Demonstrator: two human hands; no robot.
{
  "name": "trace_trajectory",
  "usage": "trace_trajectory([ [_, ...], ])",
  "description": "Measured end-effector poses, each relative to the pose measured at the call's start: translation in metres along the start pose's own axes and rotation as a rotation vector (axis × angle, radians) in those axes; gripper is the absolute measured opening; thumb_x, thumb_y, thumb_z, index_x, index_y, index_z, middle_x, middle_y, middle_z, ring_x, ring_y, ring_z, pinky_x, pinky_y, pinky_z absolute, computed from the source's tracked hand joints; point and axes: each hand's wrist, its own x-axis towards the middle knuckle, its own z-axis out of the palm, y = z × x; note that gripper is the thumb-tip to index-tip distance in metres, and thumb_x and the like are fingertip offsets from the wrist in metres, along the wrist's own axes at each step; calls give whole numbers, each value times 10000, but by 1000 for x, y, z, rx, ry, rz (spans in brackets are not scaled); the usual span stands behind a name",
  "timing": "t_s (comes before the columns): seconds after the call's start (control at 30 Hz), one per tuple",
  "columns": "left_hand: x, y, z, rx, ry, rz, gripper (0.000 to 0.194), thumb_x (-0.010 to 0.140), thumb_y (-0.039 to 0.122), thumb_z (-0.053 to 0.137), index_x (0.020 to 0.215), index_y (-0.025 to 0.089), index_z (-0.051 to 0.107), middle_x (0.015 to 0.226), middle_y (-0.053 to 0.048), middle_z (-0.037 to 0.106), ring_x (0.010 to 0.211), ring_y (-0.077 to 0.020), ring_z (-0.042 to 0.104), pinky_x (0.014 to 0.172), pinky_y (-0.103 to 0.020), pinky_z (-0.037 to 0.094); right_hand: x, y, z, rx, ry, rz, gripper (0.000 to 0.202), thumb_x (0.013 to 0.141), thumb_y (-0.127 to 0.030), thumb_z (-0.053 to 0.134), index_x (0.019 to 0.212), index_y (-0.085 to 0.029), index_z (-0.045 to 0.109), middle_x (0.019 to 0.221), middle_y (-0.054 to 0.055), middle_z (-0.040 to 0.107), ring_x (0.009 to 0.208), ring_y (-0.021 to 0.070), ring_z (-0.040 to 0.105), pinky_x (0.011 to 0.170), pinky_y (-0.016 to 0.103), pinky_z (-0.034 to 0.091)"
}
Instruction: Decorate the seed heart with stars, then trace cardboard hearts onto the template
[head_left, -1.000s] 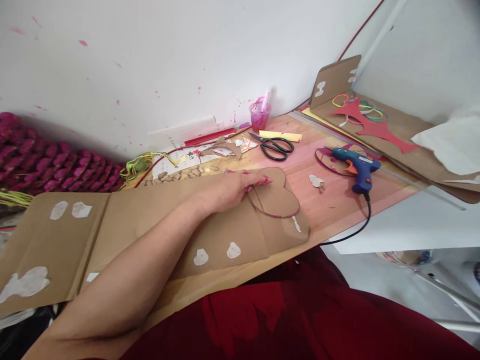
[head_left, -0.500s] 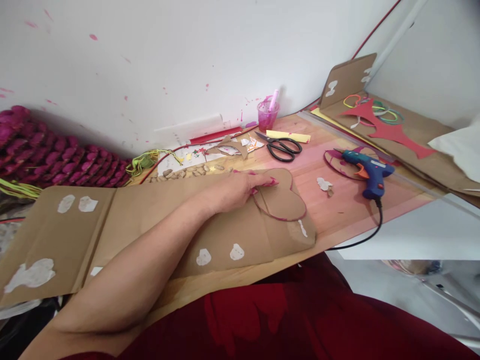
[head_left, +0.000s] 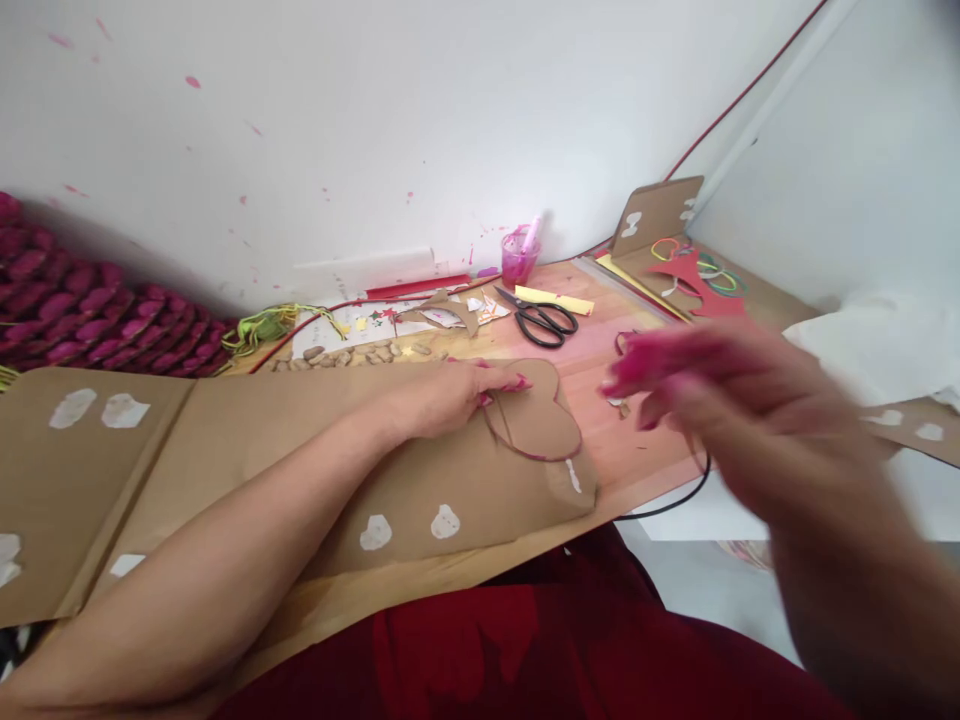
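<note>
My left hand (head_left: 457, 398) rests on a long folded piece of cardboard (head_left: 285, 430), its pink-stained fingers pressing on the left edge of a cardboard heart (head_left: 536, 415). The heart has a dark pink rim and lies flat at the cardboard's right end. My right hand (head_left: 735, 410), blurred by motion, hangs in the air to the right of the heart. Its fingertips are pink and bent toward each other; whether anything is between them is too smeared to tell. Behind it, the glue gun is hidden, and only its black cord (head_left: 679, 503) shows.
Black scissors (head_left: 546, 322) lie beyond the heart, near a yellow strip (head_left: 555, 299) and a pink cup (head_left: 519, 258) with a marker. Peanuts (head_left: 367, 354) line the cardboard's far edge. Pink-painted cones (head_left: 97, 300) stand at left. White cloth (head_left: 877, 345) lies at right.
My right hand has come into view from the right, now in front of the glue gun. The view has turned somewhat rightward. My left hand stays on the heart.
</note>
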Motion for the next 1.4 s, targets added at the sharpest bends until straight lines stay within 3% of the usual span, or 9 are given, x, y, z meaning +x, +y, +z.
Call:
trace_trajectory([
  [0.07, 0, 0, -1, -11, -8, 8, 464, 988, 129, 395, 1395, 221, 598, 1469, -39, 616, 1335, -173, 576, 1147, -356, 422, -2, 15, 14, 38, -104, 71, 235, 950, -400, 650, 1098, -236, 729, 983, 67, 752, 916, 221, 722, 734, 319, 611],
  [0.13, 0, 0, -3, -25, -18, 20, 476, 985, 121, 391, 1412, 215, 581, 1497, -48, 589, 1367, -172, 547, 1167, -366, 400, -7, 31, 30, 35, -139, 135, 265, 937, -370, 647, 1142, -213, 709, 1024, 79, 761, 873, 224, 738, 715, 332, 618],
  [0.23, -1, 3, -7, -31, -41, 25, 507, 965, 97, 409, 1440, 204, 553, 1530, -58, 554, 1405, -165, 508, 1188, -363, 371, -18, 48, 44, -92, -93, 110, 303, 912, -308, 648, 1196, -202, 672, 1060, 85, 756, 762, 200, 725, 706, 346, 610],
  [0.33, -2, 7, -11, -7, -70, 5, 513, 963, 116, 445, 1458, 212, 536, 1538, -61, 545, 1412, -173, 501, 1191, -362, 365, -28, 55, 50, -170, -66, 46, 332, 898, -261, 647, 1226, -208, 642, 1030, 80, 749, 806, 218, 720, 764, 373, 602],
  [0.53, -2, 25, -7, 141, -87, -53, 538, 982, 266, 560, 1514, 271, 482, 1522, -60, 563, 1402, -234, 514, 1150, -388, 404, -38, 64, 54, -225, -69, -107, 317, 913, -170, 613, 1226, -220, 625, 1151, 103, 724, 1080, 265, 678, 925, 430, 565],
  [0.7, 1, 44, 11, 360, -139, -62, 583, 977, 353, 609, 1535, 287, 454, 1572, -107, 494, 1438, -301, 471, 1143, -470, 408, -37, 68, 55, -199, -75, -130, 311, 919, -157, 619, 1222, -228, 627, 1126, 93, 734, 1069, 253, 680, 923, 418, 570],
  [0.9, -3, 49, 32, 510, -42, -3, 630, 950, 477, 627, 1496, 181, 516, 1516, -203, 527, 1427, -347, 475, 1119, -468, 448, -40, 70, 53, -203, -60, -87, 330, 915, -192, 641, 1242, -236, 625, 1170, 98, 733, 1099, 264, 691, 937, 427, 577],
  [1.1, -4, 48, 30, 536, -19, 50, 582, 946, 389, 655, 1473, 168, 544, 1482, -192, 557, 1409, -344, 489, 1114, -446, 464, -46, 66, 46, -375, 24, -40, 394, 874, -278, 704, 1258, -207, 649, 1283, 143, 685, 1229, 336, 611, 1052, 553, 501],
  [1.4, -1, 53, 32, 554, -40, 15, 594, 934, 409, 668, 1465, 171, 547, 1498, -200, 540, 1400, -360, 493, 1094, -468, 483, -54, 68, 41, -510, -62, -175, 343, 896, -236, 684, 1227, -153, 718, 1219, 158, 734, 1268, 355, 591, 1064, 567, 512],
])
